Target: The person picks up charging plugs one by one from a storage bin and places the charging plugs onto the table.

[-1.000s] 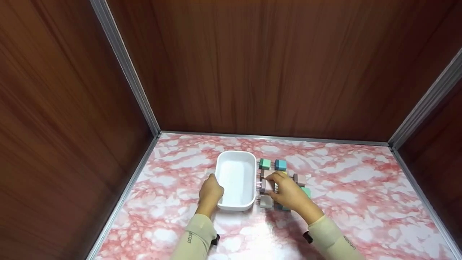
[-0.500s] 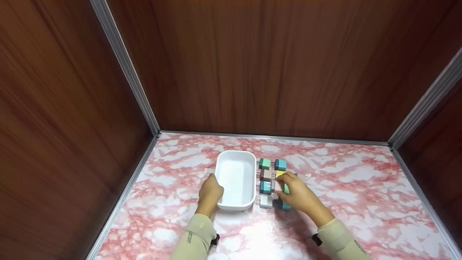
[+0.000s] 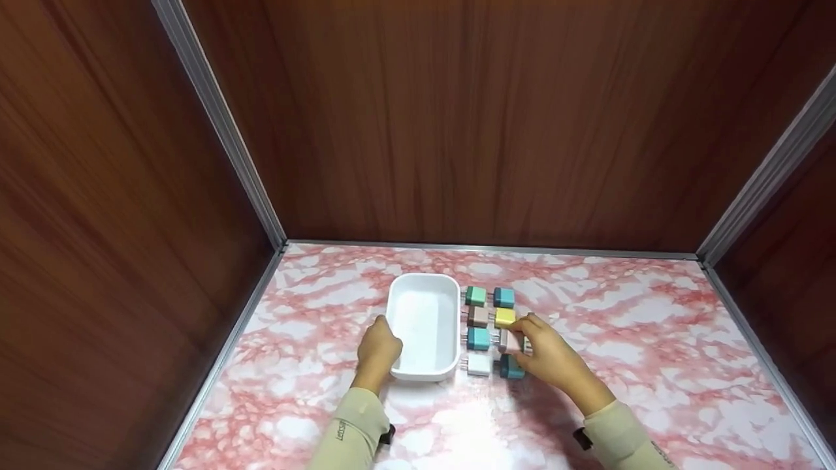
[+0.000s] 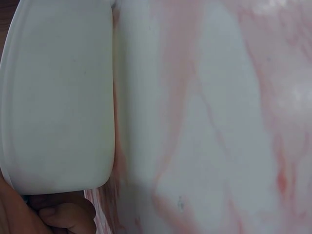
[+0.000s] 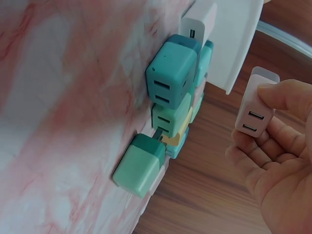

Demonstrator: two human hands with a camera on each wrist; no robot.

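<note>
My left hand (image 3: 379, 346) grips the left side of a white plastic tub (image 3: 426, 320); its curled fingers (image 4: 68, 217) show against the tub in the left wrist view. To the right of the tub, my right hand (image 3: 552, 352) pinches a pale pink USB wall charger (image 5: 253, 105) between thumb and fingers, above the table and with its two ports toward the wrist camera. Beneath and around it lie other chargers: teal (image 3: 478, 338), yellow (image 3: 505, 317), white (image 3: 479, 364) and dark teal (image 3: 512, 367). Two green chargers show in the right wrist view, one nearer (image 5: 139, 165).
Further back stand a green charger (image 3: 475, 296) and a blue one (image 3: 503, 297), with a brownish-pink charger (image 3: 478, 316) before them. Wood-grain panels (image 3: 457, 130) enclose the marbled pink-and-white table (image 3: 294, 346) at the back and sides.
My right hand has moved right with the pink charger, from over the column nearest the tub, uncovering the teal charger. My left hand keeps its grip on the tub. The head view has shifted slightly.
</note>
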